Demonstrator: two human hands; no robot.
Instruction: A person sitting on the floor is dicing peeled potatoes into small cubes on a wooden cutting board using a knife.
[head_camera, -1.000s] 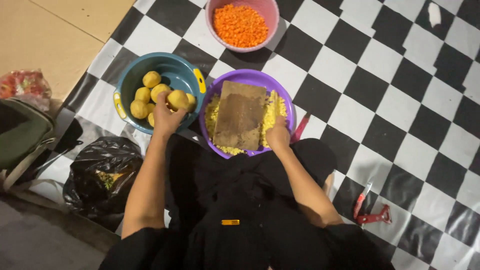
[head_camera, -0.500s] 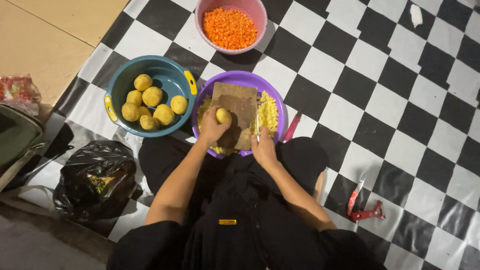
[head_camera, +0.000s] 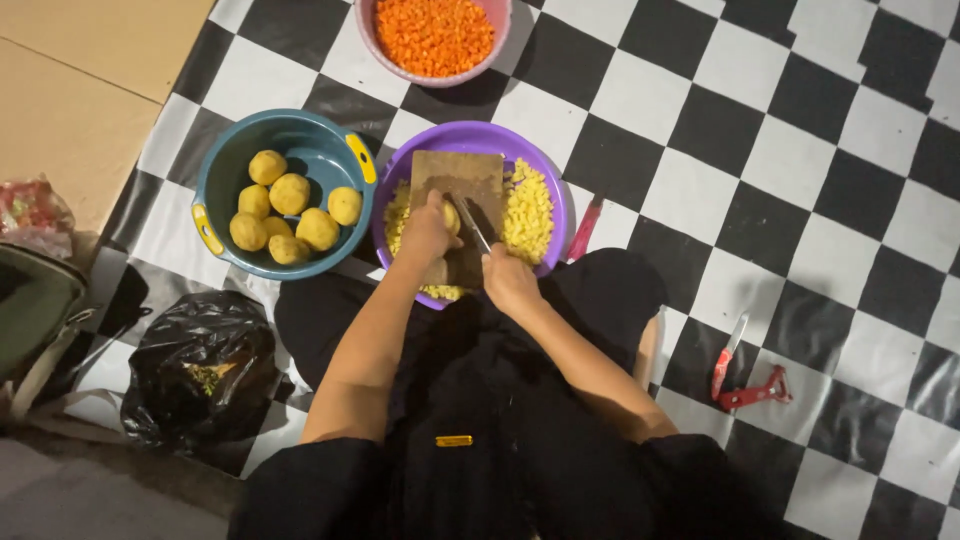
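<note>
Potato (head_camera: 449, 217) now off the blue tub (head_camera: 215, 170), pinned on chopping board (head_camera: 455, 180) over purple bowl (head_camera: 553, 190) by left hand (head_camera: 428, 232); right hand (head_camera: 508, 280) fisted on knife (head_camera: 470, 224), blade at potato, cutting begun

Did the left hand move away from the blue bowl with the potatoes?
Yes. The left hand was over the blue bowl a second ago; now it is to that bowl's right, holding a potato on the cutting board over the purple bowl.
</note>
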